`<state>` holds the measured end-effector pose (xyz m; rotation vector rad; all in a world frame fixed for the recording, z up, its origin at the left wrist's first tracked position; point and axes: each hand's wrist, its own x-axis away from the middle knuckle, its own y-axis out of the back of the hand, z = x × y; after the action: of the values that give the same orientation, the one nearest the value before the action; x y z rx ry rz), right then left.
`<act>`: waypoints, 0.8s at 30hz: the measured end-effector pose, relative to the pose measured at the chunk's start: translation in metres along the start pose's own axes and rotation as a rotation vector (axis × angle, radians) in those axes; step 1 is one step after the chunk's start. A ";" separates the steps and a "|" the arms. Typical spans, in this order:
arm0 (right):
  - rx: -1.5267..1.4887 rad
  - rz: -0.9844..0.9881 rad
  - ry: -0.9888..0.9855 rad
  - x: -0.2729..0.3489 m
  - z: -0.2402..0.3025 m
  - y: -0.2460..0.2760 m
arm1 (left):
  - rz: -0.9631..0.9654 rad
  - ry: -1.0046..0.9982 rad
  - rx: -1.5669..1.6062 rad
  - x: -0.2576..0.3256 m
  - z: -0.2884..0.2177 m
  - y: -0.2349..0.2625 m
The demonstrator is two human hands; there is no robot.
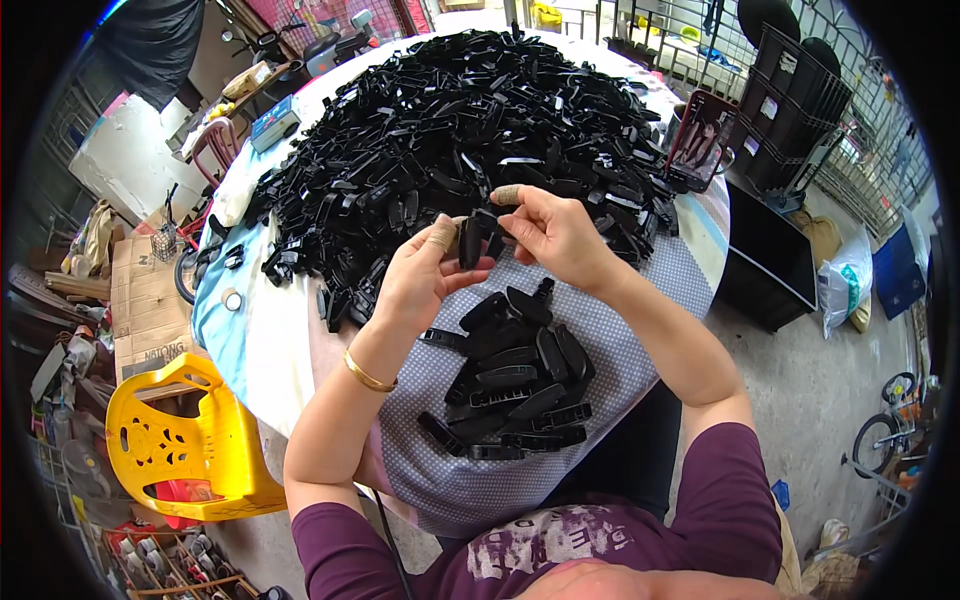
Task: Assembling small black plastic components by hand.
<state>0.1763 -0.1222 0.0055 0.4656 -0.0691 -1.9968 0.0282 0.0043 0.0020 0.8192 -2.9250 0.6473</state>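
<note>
Left hand [408,280]: grasps a black piece [470,245] over the pile's [450,120] near edge
Right hand [560,240]: pinches a black part [494,242] beside it
Loose pieces [510,377]: nearer the person than the pile

Brightly lit, bent edges, black corners

Dark lettering [165,353] on cardboard [145,300]; pale lettering [550,541] on purple shirt [680,545].

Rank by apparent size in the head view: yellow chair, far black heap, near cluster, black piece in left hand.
1. Far black heap
2. Yellow chair, near cluster: too alike to rank
3. Black piece in left hand
</note>
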 end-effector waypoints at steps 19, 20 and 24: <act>-0.260 0.045 -0.081 0.002 -0.011 -0.012 | 0.010 -0.330 -0.189 0.000 0.013 -0.003; -0.152 0.010 -0.003 0.003 -0.012 -0.014 | -0.001 -0.348 -0.167 0.000 0.015 -0.003; 0.359 -0.182 0.502 0.004 -0.014 -0.022 | -0.006 -0.355 -0.140 0.004 0.017 -0.011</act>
<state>0.1613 -0.1132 -0.0144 1.2288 -0.0734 -1.9894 0.0317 -0.0130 -0.0090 1.0205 -3.2292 0.3171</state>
